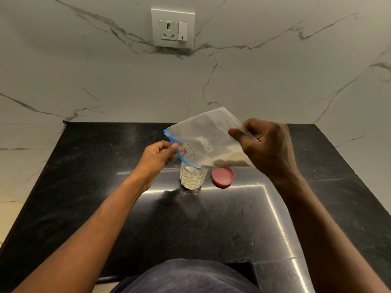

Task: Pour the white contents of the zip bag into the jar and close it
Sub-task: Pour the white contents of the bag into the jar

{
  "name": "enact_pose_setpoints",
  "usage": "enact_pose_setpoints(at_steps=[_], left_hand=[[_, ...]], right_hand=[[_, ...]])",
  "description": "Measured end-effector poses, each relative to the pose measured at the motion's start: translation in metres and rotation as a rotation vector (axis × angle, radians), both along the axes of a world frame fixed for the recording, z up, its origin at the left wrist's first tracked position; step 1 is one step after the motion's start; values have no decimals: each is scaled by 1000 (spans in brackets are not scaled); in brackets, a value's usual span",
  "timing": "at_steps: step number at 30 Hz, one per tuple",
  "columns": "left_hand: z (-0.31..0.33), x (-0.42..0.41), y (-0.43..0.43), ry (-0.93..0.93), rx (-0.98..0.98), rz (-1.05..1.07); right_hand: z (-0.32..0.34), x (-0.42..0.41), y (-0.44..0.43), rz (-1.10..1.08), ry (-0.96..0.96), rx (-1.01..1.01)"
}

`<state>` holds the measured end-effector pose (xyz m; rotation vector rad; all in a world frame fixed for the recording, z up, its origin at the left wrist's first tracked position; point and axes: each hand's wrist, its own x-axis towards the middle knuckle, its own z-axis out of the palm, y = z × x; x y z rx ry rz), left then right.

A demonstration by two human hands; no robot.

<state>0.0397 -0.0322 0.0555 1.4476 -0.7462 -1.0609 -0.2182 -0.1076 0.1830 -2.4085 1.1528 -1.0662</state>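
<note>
While the left hand [157,154] is pinching the blue zip edge and the right hand [267,144] is gripping the far corner, the zip bag [208,137] is slanting mouth-down-left, spilling white powder [229,158] into the jar [193,177]; the red lid [223,177] is lying just right.

Clear zip bag [206,137] tilting, blue zip end over open jar [193,177]; white powder [228,159] gathering low; red lid [223,177] lying beside jar.

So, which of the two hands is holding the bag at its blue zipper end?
The left hand: it pinches the zip bag at the blue zipper edge, just above the jar. The right hand grips the opposite, raised corner.
</note>
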Motion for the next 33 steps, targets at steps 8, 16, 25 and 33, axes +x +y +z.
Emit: enact_pose_setpoints(at_steps=[8,16,25,33], left_hand=[[-1,-2,1,21,-18,-5],[-1,0,2,14,-16,9],[-2,-1,3,11,-32,5],[-2,-2,2,3,-21,-3]], right_hand=[[3,1,1,-1,-2,18],[4,2,1,7,19,23],[7,1,2,4,37,51],[12,0,2,-14,30,64]])
